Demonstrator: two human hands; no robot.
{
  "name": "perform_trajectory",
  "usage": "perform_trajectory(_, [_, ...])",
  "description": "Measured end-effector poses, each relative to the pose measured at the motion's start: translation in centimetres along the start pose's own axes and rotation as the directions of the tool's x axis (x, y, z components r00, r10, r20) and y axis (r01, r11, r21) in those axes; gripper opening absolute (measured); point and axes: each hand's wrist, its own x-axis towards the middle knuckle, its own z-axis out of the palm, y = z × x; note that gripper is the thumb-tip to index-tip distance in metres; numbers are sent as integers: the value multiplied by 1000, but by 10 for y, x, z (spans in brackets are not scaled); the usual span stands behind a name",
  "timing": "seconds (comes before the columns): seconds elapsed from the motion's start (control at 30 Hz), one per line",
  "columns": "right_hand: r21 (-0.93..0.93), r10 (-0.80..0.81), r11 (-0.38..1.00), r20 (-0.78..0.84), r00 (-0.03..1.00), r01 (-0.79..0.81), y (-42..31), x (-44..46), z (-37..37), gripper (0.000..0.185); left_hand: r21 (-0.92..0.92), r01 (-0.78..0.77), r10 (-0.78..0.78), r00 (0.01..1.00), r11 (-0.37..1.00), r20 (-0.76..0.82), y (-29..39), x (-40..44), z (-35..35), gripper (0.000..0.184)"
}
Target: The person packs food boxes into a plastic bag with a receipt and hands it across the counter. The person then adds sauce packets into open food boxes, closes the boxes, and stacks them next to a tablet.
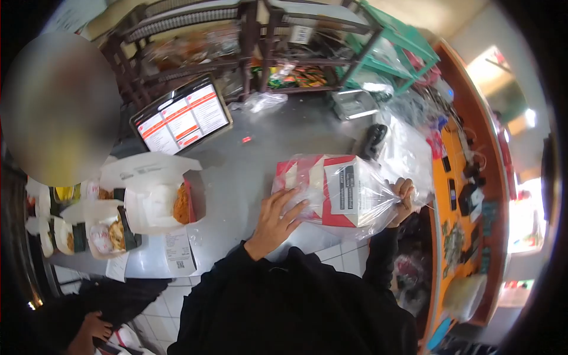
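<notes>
A red and white cardboard box (pixel 313 189) with a dark printed label lies on the metal table inside a clear plastic bag (pixel 370 216). My left hand (pixel 275 220) rests against the left side of the wrapped box, its fingers stretched out and apart. At the right end, my right hand (pixel 403 198) is closed on the gathered plastic, which is pulled tight and creased towards the fist. The fingertips of that hand are partly hidden.
An open white box (pixel 151 204) holds fried chicken (pixel 181 206); smaller open food boxes (pixel 109 234) stand left of it. Behind are a tablet (pixel 181 116), a clear plastic container (pixel 355 105) and brown racks (pixel 248 53). Receipts (pixel 179 253) hang at the front edge. Another person's hand (pixel 96 326) shows lower left.
</notes>
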Motion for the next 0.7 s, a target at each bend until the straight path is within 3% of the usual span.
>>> perform_trajectory(0.03, [37,1,999,-83,997,3,-3,-7,-3,34,-9,1,-1,1000,1000,9,3,-1,3,57])
perform_trajectory(0.1, [-34,-6,999,-66,998,4,-20,-21,-6,36,-51,-30,32,999,998,37,6,-4,13,56])
perform_trajectory(0.2, [-181,-28,983,-131,991,4,-73,-42,-3,39,-255,-49,65,996,966,57,18,-8,49,57])
perform_trajectory(0.23, [-268,-61,963,-85,994,37,-96,-43,-5,38,-329,-23,53,995,944,80,25,-12,65,59])
perform_trajectory(0.27, [-339,2,939,-178,984,-63,-123,-48,-10,37,-387,11,31,994,922,102,33,-6,81,61])
perform_trajectory(0.3, [-367,-65,929,-267,962,-39,-143,-52,-23,37,-441,7,58,989,898,133,48,6,100,60])
perform_trajectory(0.47, [-572,-312,820,-435,845,8,-238,-65,-129,33,-528,62,113,950,847,292,117,49,199,56])
perform_trajectory(0.6, [-670,-361,736,-507,783,-95,-285,-49,-197,29,-603,169,84,926,780,369,151,75,273,51])
perform_trajectory(0.7, [-777,-467,623,-465,752,-94,-299,1,-274,24,-563,83,126,938,822,324,172,90,297,45])
